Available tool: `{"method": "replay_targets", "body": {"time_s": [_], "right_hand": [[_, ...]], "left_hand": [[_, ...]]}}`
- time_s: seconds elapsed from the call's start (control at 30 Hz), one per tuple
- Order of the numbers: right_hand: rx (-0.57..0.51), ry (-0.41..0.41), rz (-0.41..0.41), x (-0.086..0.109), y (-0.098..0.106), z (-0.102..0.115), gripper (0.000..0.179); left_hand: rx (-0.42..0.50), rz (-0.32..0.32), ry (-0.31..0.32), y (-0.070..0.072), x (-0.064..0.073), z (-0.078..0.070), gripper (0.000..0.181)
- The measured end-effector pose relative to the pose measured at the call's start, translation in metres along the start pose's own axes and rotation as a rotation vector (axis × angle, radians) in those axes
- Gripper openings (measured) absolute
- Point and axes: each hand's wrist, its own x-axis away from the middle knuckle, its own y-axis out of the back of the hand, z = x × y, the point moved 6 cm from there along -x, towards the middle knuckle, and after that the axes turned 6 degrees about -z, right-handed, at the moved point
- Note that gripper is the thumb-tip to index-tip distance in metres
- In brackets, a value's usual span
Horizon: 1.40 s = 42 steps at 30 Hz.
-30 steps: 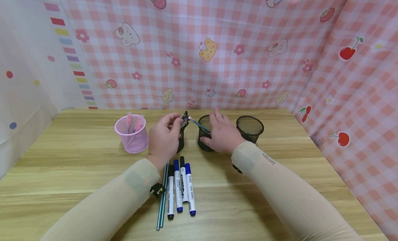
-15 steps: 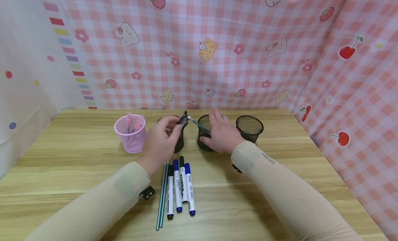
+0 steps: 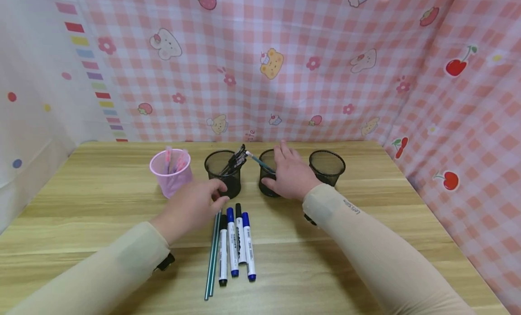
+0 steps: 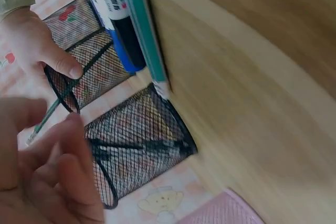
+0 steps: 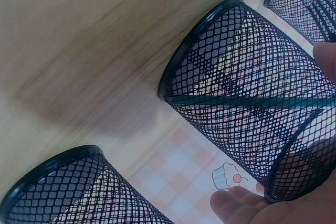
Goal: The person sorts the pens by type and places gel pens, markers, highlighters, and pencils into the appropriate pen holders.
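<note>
My right hand point(image 3: 291, 172) grips the middle black mesh pen holder point(image 3: 266, 187), thumb on one side and fingers on the other in the right wrist view. One green pencil point(image 3: 260, 162) leans inside, its eraser end past the rim. My left hand point(image 3: 191, 209) is in front of the left black mesh pen holder point(image 3: 233, 185), above the tops of two green pencils point(image 3: 212, 260). Its fingers point(image 4: 73, 135) are loosely bent with nothing between them. Several black pens point(image 3: 236, 161) lean to the right in that left holder. Beside the pencils lie several white-barrelled markers point(image 3: 233, 247) with blue or black caps.
A pink mesh pen holder point(image 3: 175, 181) with pink-topped pens stands at the left, partly behind my left hand. A third black mesh pen holder point(image 3: 327, 166) stands at the right, beyond my right wrist. A checked cloth point(image 3: 244, 98) hangs behind the wooden table point(image 3: 346, 270).
My left hand has let go of the black pens in the left holder and moved down and left, toward the pencils. My right hand has stayed on the middle holder.
</note>
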Motion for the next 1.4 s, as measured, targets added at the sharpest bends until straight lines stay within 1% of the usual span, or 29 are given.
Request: {"method": "replay_targets", "body": {"time_s": [0.1,0.2,0.37,0.53,0.67,0.8,1.0,1.27,1.4], "right_hand": [[-0.001,0.000,-0.001,0.000,0.000,0.000,0.102],[-0.002,-0.003,0.001,0.000,0.000,0.000,0.102],[-0.002,-0.004,0.004,0.001,0.000,0.000,0.102],[-0.002,-0.005,0.002,0.000,0.000,0.000,0.102],[-0.007,-0.008,0.005,0.000,-0.001,0.000,0.102],[-0.005,-0.008,0.006,0.000,-0.001,0.000,0.102],[-0.003,-0.005,0.002,0.000,-0.001,0.000,0.102],[-0.007,-0.004,0.000,0.000,0.000,0.000,0.102],[-0.010,-0.005,-0.003,0.000,0.000,0.000,0.102]], "left_hand": [[-0.082,0.091,0.018,-0.005,0.005,0.006,0.039],[-0.125,0.162,0.031,-0.011,0.009,0.013,0.045],[-0.184,0.216,0.008,-0.017,0.015,0.019,0.055],[-0.207,0.269,-0.003,-0.022,0.017,0.021,0.061],[-0.218,0.280,-0.013,-0.024,0.017,0.022,0.059],[-0.240,0.274,-0.037,-0.025,0.018,0.022,0.058],[-0.267,0.269,-0.054,-0.026,0.016,0.020,0.054],[-0.273,0.264,-0.047,-0.026,0.017,0.020,0.051],[-0.278,0.270,-0.037,-0.026,0.016,0.020,0.045]]}}
